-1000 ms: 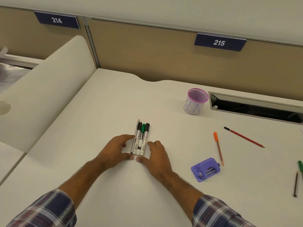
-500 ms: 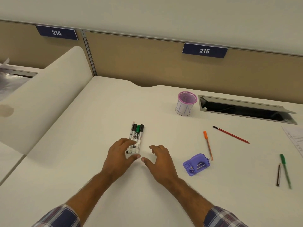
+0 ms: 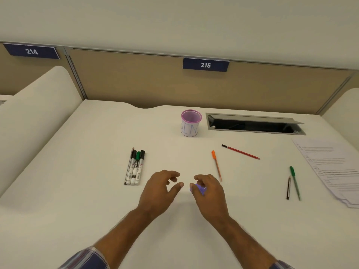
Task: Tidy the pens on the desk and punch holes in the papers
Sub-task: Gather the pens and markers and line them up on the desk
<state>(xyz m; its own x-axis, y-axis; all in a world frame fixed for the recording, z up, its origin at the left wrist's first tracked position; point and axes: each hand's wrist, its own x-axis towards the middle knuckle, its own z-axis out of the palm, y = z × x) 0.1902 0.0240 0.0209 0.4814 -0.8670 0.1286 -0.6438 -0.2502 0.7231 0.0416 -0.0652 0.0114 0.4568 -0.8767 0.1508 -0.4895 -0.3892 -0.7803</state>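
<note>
My left hand [image 3: 162, 188] hangs loose, fingers spread, holding nothing. My right hand [image 3: 208, 192] curls over the punch [image 3: 200, 188], mid-desk nr the front; can't tell if it's gripped. Markers [image 3: 135, 167] lie side by side twd the desk's [image 3: 87, 171] left edge. Cup [image 3: 190, 123] nr back edge. Papers [image 3: 334, 169] at right edge, green pen [image 3: 295, 182] just beside them.

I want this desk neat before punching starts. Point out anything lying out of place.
Four pens lie loose instead of with the aligned markers: an orange pen, a red pencil, a green pen and a dark pen, each at its own angle. The cup looks empty. The papers run off frame at the right.
</note>
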